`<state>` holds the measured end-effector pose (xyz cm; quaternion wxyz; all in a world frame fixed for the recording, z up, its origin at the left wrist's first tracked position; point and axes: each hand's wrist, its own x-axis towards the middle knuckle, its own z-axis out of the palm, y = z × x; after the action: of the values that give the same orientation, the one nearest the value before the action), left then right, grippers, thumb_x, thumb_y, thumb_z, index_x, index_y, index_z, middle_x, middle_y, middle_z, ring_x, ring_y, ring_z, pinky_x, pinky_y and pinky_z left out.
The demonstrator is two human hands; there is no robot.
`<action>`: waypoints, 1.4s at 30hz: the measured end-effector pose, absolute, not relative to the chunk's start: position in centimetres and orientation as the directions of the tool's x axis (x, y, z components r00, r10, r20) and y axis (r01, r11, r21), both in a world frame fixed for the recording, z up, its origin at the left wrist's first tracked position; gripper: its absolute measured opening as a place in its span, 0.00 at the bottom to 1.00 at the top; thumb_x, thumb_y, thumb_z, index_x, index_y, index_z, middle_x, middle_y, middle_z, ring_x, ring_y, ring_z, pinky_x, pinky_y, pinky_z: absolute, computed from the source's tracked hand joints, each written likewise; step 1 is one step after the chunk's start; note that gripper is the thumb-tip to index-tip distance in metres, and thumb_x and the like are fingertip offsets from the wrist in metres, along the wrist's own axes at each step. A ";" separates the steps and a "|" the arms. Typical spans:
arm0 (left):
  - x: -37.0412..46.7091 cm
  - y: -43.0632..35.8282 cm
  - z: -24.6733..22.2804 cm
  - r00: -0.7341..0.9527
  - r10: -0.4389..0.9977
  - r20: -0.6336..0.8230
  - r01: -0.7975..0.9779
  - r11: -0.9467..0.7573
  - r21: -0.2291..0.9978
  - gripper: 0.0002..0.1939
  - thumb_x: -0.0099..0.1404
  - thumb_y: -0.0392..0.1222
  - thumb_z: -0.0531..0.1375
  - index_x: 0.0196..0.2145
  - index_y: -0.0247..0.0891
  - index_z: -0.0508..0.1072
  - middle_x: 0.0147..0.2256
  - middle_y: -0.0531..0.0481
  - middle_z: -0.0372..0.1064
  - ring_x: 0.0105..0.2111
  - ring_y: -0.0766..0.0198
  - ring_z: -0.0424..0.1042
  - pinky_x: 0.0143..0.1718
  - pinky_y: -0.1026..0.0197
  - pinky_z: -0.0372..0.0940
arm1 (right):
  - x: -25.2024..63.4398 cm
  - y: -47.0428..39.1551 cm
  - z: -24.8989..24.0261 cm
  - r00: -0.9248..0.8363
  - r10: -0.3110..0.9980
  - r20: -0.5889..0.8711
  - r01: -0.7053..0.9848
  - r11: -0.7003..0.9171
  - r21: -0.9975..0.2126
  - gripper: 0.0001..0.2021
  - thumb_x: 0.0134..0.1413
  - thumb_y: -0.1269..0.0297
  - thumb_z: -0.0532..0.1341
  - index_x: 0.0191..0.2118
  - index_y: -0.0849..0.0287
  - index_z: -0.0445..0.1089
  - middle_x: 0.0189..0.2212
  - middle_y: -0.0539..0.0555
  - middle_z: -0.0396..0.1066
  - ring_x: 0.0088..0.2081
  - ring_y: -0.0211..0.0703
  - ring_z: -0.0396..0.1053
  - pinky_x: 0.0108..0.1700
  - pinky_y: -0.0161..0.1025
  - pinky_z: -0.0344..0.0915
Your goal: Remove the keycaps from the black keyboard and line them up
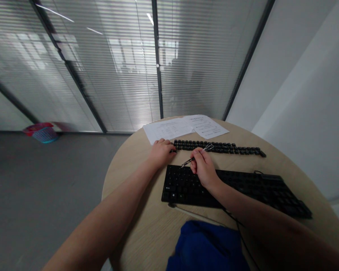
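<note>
In the head view my right hand (203, 167) is closed around a wire keycap puller (188, 162). Its lower tip is over the top left of a black keyboard (183, 188), and its wire loops stick out above my fingers. Where keys have been removed on the keyboard is too dark to tell. My left hand (160, 151) rests at the left end of the rows of loose black keycaps (203, 145). Its thumb and fingers close on a small black keycap (173, 151), partly hidden by the fingers.
Printed paper sheets (169, 130) lie at the back of the round wooden table (124, 165). A thin brush (197, 216) lies in front of the keyboard, beside a blue cloth (209, 244). A red and blue basket (43, 133) stands on the floor by the glass partition.
</note>
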<state>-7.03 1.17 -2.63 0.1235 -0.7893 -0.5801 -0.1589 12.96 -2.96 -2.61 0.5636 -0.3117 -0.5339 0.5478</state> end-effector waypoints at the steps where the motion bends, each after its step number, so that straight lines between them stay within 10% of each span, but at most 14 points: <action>1: -7.0 1.2 -2.6 0.276 0.876 0.395 0.955 -0.297 -0.010 0.08 0.63 0.46 0.64 0.39 0.45 0.80 0.40 0.46 0.74 0.44 0.50 0.66 0.42 0.50 0.58 | 13.0 -3.0 -2.6 -0.169 0.950 0.262 -0.284 0.207 -0.936 0.18 0.57 0.45 0.60 0.31 0.56 0.62 0.17 0.41 0.59 0.14 0.29 0.54 0.15 0.28 0.51; 12: -7.6 0.7 -1.8 0.274 0.861 0.429 0.945 -0.324 0.046 0.07 0.62 0.44 0.64 0.38 0.44 0.79 0.40 0.46 0.74 0.44 0.51 0.68 0.43 0.51 0.60 | 13.0 -3.1 -2.3 -0.148 0.954 0.260 -0.276 0.213 -0.937 0.19 0.56 0.44 0.60 0.30 0.55 0.61 0.16 0.41 0.57 0.14 0.30 0.54 0.14 0.29 0.50; 19: -7.3 -1.4 0.0 0.340 0.872 0.352 0.837 -0.452 0.310 0.10 0.68 0.45 0.58 0.35 0.40 0.78 0.33 0.49 0.75 0.32 0.62 0.70 0.36 0.58 0.62 | 13.4 -3.5 -2.4 -0.195 0.938 0.287 -0.255 0.234 -0.938 0.17 0.59 0.46 0.59 0.30 0.54 0.61 0.15 0.41 0.55 0.14 0.31 0.53 0.16 0.30 0.49; 29: -2.2 -2.9 -1.1 0.491 0.838 0.236 0.801 -0.541 0.254 0.07 0.64 0.40 0.59 0.34 0.38 0.77 0.36 0.45 0.77 0.37 0.56 0.75 0.36 0.58 0.66 | 15.5 -4.9 0.8 -0.644 0.736 0.209 0.052 0.315 -0.948 0.07 0.57 0.60 0.65 0.32 0.57 0.71 0.18 0.46 0.66 0.19 0.35 0.61 0.21 0.32 0.55; 42: -1.6 -2.9 -1.5 0.516 0.838 0.175 0.810 -0.544 0.219 0.15 0.69 0.45 0.53 0.34 0.38 0.79 0.36 0.43 0.78 0.34 0.54 0.75 0.33 0.56 0.65 | 16.2 -5.6 -1.8 -0.544 0.817 0.191 0.186 0.340 -0.922 0.11 0.63 0.54 0.58 0.34 0.56 0.68 0.18 0.45 0.63 0.18 0.35 0.60 0.20 0.32 0.56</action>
<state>-1.65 -2.94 -1.55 -0.0547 -0.8690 -0.4742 -0.1307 16.24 -5.56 -1.81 0.3384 -0.3366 -0.7452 0.4658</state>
